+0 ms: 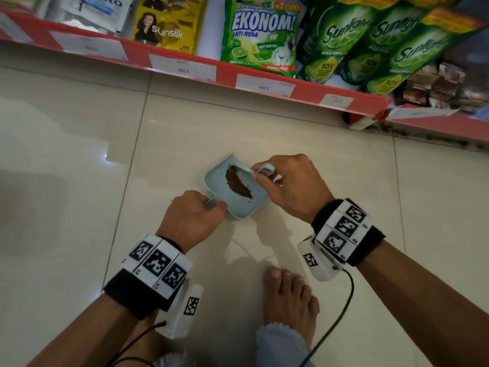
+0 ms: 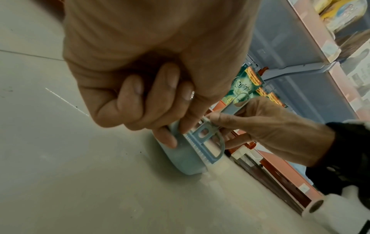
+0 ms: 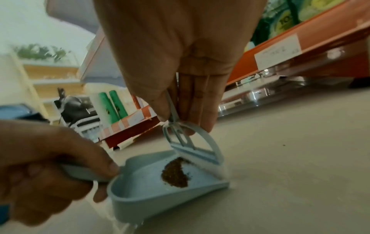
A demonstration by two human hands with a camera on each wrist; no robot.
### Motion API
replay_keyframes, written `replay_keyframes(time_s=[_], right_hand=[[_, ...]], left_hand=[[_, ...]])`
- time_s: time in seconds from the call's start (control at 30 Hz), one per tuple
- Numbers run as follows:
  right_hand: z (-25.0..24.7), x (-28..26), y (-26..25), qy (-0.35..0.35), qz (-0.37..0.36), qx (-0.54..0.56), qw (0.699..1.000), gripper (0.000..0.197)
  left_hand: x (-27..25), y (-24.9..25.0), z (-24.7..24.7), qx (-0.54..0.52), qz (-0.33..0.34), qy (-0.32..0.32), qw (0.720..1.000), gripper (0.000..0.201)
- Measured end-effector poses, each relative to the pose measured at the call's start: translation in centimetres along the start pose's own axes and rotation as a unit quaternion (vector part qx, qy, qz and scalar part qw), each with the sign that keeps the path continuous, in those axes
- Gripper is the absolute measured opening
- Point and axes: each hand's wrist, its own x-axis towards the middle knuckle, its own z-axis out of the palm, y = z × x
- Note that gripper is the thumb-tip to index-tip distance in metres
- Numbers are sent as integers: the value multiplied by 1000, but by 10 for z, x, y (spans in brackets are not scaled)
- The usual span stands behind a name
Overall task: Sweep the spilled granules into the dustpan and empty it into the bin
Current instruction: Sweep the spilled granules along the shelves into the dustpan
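Observation:
A small pale-blue dustpan (image 1: 211,181) (image 3: 140,201) (image 2: 186,159) lies on the tiled floor with a streak of dark brown granules (image 1: 238,184) (image 3: 176,174) inside it. My left hand (image 1: 193,215) (image 2: 160,98) grips the dustpan's handle at its near left corner. My right hand (image 1: 288,186) (image 3: 180,95) pinches the handle of a small pale-blue brush (image 1: 264,170) (image 3: 196,152) (image 2: 208,140). The brush's white bristles stand at the pan's open far-right lip, beside the granules. No bin is in view.
A red shop shelf (image 1: 185,64) with price labels runs across the back, stocked with shampoo and dish-soap pouches (image 1: 260,35). My bare foot (image 1: 288,300) is on the floor just behind the hands. A few stray specks (image 3: 283,144) dot the tiles.

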Motion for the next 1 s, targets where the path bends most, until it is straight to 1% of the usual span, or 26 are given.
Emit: replay_keyframes(time_s=[0.07,0.1,0.17,0.2,0.27,0.33,0.4,0.43,0.47,0.53,0.6,0.67,0.73,0.77,0.83,0.87,0.9,0.93,1.0], right_hand=[[-1,0,0,60,6,42,997,25],[-3,1,1,90,1,35,995,25],[-7,4,4,129,-8,-17,991,24],[-8,5,6,135,-5,-46,990,24],[-8,6,8,117,5,-92,989,23],[-2,4,6,68,-2,-118,991,24],[5,1,3,22,-21,-89,996,27],[7,-1,1,18,-23,-55,998,27],[8,-2,-1,32,-22,-20,999,27],[7,-2,-2,87,-18,15,996,27],[3,0,-1,124,-15,-1,992,26],[-1,2,0,127,-12,-57,990,25],[0,3,0,90,-4,-118,989,24],[3,2,-1,64,-5,-123,990,25],[8,-1,-2,27,-11,-74,997,26],[10,-2,-4,29,-10,-33,999,27],[10,-3,-5,46,-9,-3,999,28],[9,-3,-4,71,-10,8,997,28],[7,-2,-4,110,-14,-14,994,25]], left_hand=[[0,-1,-1,1,-1,-4,1000,45],[-1,-1,-1,1,-2,-5,1000,44],[-2,-1,-2,0,-3,-6,1000,44],[-3,-1,-2,0,-4,-5,1000,44],[-4,0,-3,2,-5,-6,1000,44],[-4,0,-4,7,-6,-9,1000,43],[-5,1,-5,6,-10,-12,1000,42],[-5,1,-6,7,-10,-13,1000,42],[-6,1,-6,8,-9,-14,1000,41],[-7,0,-7,10,-7,-13,1000,41],[-7,-1,-7,14,-6,-10,1000,43],[-7,-1,-7,18,-7,-8,1000,45],[-7,-2,-7,20,-5,-9,1000,46],[-7,-2,-7,20,-4,-11,1000,46],[-7,-2,-7,21,-5,-12,1000,45],[-6,-2,-7,23,-6,-12,1000,44],[-7,-3,-7,26,-7,-13,1000,44],[-7,-3,-7,27,-8,-13,1000,43],[-7,-5,-8,25,-9,-15,1000,42]])
